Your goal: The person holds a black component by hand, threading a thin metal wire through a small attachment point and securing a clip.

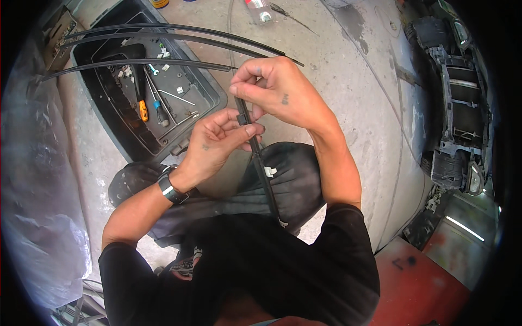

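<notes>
Head camera view: a slim black strip [265, 183] lies near the middle of the frame, held up over the dark trousers [299, 165]. Its long axis runs steeply, leaning from upper left to lower right; the upper end points to the top of the frame and is partly covered by the fingers, while the lower end points down at the black shirt [239, 244]. A small white clip [270, 171] sits on the strip below the hands. The left hand [213, 144] pinches the strip between thumb and curled fingers. The right hand [283, 92], just above it, has thumb and forefinger drawn together at the strip's upper part; whether they grip the strip itself or something small cannot be told.

At the upper left, long black strips [163, 62] cross a dark bin [218, 96], curving roughly left to right, the lowest one ending by the right hand. In the bin lie an orange-ended tool [143, 110], a blue-and-black screwdriver [160, 113] and white clips [180, 89]. A bottle [261, 13] lies on the floor [348, 103] at the top of the frame.
</notes>
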